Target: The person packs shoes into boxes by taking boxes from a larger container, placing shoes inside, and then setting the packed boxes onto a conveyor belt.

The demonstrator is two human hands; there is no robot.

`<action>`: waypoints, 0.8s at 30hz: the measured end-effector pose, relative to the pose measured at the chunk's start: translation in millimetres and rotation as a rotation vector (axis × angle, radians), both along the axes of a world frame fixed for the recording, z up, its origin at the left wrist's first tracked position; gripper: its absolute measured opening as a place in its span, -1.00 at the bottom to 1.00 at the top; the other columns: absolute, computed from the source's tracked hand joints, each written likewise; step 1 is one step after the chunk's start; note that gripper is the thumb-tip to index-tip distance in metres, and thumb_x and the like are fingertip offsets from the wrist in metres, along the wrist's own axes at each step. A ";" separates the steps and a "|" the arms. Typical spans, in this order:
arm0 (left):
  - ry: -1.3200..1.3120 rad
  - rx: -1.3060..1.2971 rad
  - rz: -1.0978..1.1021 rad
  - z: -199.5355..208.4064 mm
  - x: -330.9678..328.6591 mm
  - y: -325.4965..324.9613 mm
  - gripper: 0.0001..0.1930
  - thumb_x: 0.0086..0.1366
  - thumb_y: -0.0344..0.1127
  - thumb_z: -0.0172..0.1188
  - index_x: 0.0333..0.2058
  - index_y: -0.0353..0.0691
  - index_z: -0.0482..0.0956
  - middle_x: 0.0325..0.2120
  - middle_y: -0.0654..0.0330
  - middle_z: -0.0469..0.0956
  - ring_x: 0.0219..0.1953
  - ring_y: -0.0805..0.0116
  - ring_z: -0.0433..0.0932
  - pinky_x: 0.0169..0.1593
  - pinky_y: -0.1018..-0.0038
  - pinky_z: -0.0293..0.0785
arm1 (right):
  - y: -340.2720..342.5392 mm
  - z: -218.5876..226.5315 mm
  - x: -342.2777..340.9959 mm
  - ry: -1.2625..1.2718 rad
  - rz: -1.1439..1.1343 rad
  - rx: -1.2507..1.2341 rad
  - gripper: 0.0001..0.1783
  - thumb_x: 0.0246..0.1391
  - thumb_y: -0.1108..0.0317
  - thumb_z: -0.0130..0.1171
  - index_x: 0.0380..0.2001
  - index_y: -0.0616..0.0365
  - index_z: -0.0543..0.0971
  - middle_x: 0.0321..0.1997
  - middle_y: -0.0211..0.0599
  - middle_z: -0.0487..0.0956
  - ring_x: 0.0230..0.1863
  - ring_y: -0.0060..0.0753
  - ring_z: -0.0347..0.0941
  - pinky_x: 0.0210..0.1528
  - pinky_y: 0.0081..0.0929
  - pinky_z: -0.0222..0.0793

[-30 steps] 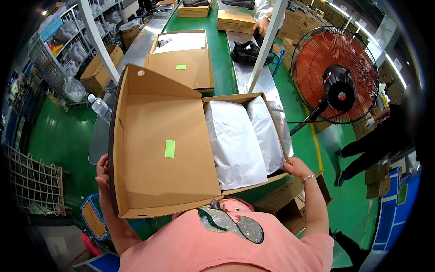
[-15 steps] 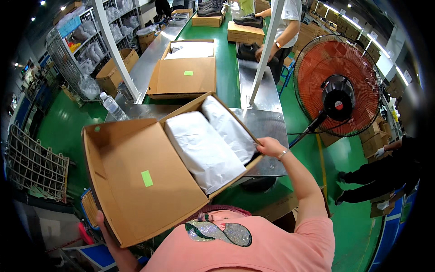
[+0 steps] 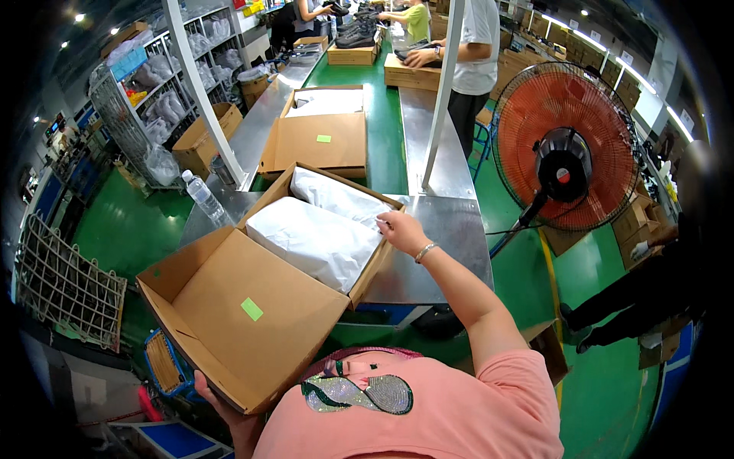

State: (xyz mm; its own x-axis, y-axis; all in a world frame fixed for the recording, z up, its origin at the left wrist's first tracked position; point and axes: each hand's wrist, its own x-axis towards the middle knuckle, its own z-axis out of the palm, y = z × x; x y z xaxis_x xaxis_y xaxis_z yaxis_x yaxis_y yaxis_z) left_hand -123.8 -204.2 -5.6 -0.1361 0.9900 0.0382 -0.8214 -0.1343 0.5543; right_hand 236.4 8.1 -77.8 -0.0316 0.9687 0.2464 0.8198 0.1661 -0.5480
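Observation:
An open brown cardboard shoe box (image 3: 370,269) rests at an angle on the near end of the metal table. Its hinged lid (image 3: 229,336), marked with a green sticker (image 3: 251,309), is folded back toward my body. Two bundles in white paper (image 3: 306,241) lie side by side inside; what they wrap is hidden. My left hand (image 3: 212,396) grips the lid's near left edge, most of its fingers out of sight underneath. At the box's right wall, my right hand (image 3: 403,232) has its fingers pinched together on an edge of the white paper.
Another open box (image 3: 321,145) with white paper stands farther along the green belt (image 3: 390,145). A water bottle (image 3: 205,197) is left of my box. Metal posts (image 3: 440,107) flank the belt. A large red fan (image 3: 566,145) stands right; co-workers handle shoes at the far end.
My right hand has moved left from the box's outer corner to the paper. The box has shifted slightly and sits flatter on the table. A co-worker's hands have moved onto a far shoe.

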 end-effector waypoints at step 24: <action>0.914 -0.560 -0.285 -62.5 4.8 -19.6 -0.81 0.00 -0.35 -0.01 -0.47 -0.38 0.41 -0.51 0.18 0.42 -0.43 0.42 0.38 -0.32 0.53 0.30 | -21.2 -46.1 -43.3 0.769 -0.102 -0.331 -0.30 -0.12 0.01 -0.03 -0.07 0.42 0.17 -0.11 0.09 0.32 -0.07 -0.18 0.27 -0.09 -0.50 0.17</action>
State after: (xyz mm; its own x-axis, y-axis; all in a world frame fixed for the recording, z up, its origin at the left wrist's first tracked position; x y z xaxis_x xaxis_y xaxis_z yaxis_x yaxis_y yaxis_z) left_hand -119.1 -223.8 -68.1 -0.0498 0.8891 -0.4550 -0.0333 0.4538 0.8905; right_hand 193.1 -13.1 -123.9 0.1204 0.9837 -0.1333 0.2003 -0.1556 -0.9673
